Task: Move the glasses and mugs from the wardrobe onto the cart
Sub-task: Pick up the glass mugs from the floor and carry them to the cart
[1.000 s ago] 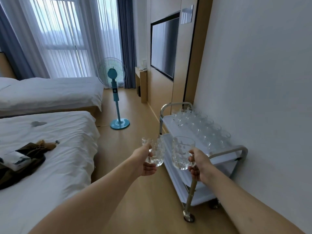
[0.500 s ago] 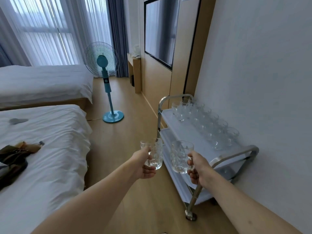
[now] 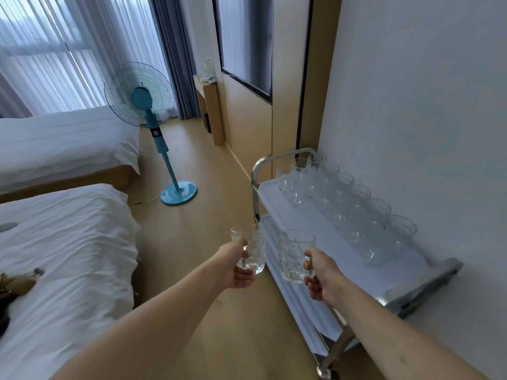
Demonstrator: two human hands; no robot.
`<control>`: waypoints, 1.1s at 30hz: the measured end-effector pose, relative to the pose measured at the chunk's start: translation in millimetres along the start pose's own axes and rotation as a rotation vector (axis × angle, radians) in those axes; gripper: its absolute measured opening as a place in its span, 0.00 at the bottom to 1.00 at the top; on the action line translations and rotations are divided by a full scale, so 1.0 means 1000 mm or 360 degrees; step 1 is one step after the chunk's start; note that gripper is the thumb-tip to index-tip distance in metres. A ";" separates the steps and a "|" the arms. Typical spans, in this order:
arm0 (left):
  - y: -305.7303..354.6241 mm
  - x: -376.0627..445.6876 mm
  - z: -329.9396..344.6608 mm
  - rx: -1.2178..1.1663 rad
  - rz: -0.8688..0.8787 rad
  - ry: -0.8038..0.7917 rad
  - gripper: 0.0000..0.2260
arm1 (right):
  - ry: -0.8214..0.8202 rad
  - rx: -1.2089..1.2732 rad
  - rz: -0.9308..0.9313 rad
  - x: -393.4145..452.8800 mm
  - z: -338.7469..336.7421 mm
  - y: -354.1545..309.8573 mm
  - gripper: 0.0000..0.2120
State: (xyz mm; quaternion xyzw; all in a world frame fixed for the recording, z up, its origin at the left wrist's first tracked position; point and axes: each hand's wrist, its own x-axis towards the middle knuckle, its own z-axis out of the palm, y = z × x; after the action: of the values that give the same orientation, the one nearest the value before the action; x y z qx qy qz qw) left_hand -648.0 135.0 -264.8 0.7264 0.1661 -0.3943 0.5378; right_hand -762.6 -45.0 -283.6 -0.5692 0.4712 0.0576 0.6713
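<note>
My left hand (image 3: pixel 237 266) grips the handle of a clear dimpled glass mug (image 3: pixel 253 249), held upright over the floor just left of the cart. My right hand (image 3: pixel 322 278) holds a second glass mug (image 3: pixel 293 255) by its handle above the near left edge of the cart. The white two-shelf cart (image 3: pixel 301 226) with chrome handles stands against the right wall. Several clear glasses and mugs (image 3: pixel 343 204) stand in rows along the wall side of its top shelf.
Two beds with white sheets (image 3: pixel 68 242) fill the left side. A teal standing fan (image 3: pixel 153 127) stands on the wooden floor between bed and wall. A wall-mounted TV (image 3: pixel 244 42) and a wooden desk (image 3: pixel 210 105) lie beyond the cart.
I have walked closer to the cart, and the view has tilted down toward it. Both hands still hold their mugs in front of me.
</note>
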 end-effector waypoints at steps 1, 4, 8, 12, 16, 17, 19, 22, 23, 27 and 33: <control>0.007 0.009 0.005 0.0015 -0.0003 -0.0007 0.15 | -0.0002 0.0005 0.0008 0.010 -0.002 -0.005 0.12; 0.020 0.032 0.017 0.0062 -0.0022 -0.0030 0.18 | 0.0003 0.0017 0.0024 0.034 -0.008 -0.014 0.12; 0.035 0.061 0.034 0.0122 -0.0058 -0.0081 0.17 | 0.0031 0.0070 0.0081 0.059 -0.013 -0.019 0.12; 0.052 0.090 0.050 0.0186 -0.0071 -0.0135 0.17 | 0.0098 0.0134 0.0133 0.083 -0.017 -0.025 0.12; 0.072 0.121 0.062 0.0251 -0.0075 -0.0230 0.15 | 0.0183 0.0193 0.0167 0.109 -0.016 -0.030 0.12; 0.078 0.130 0.065 0.0271 -0.0075 -0.0263 0.14 | 0.0206 0.0209 0.0174 0.116 -0.014 -0.032 0.12; 0.089 0.147 0.070 0.0289 -0.0073 -0.0327 0.12 | 0.0260 0.0245 0.0197 0.128 -0.010 -0.035 0.13; 0.106 0.173 0.076 0.0338 -0.0101 -0.0423 0.12 | 0.0357 0.0329 0.0236 0.144 -0.002 -0.039 0.13; 0.113 0.182 0.078 0.0383 -0.0109 -0.0455 0.12 | 0.0395 0.0358 0.0248 0.149 0.001 -0.040 0.13; 0.139 0.214 0.086 0.0506 -0.0148 -0.0586 0.15 | 0.0527 0.0453 0.0283 0.165 0.013 -0.047 0.13; 0.164 0.248 0.097 0.0646 -0.0203 -0.0781 0.13 | 0.0673 0.0578 0.0343 0.178 0.029 -0.056 0.14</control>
State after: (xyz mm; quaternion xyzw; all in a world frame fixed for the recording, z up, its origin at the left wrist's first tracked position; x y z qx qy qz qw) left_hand -419.8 -58.6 -355.2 0.6902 -0.0054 -0.6158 0.3800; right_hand -614.1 -122.7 -370.7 -0.3859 0.6608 -0.0767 0.6392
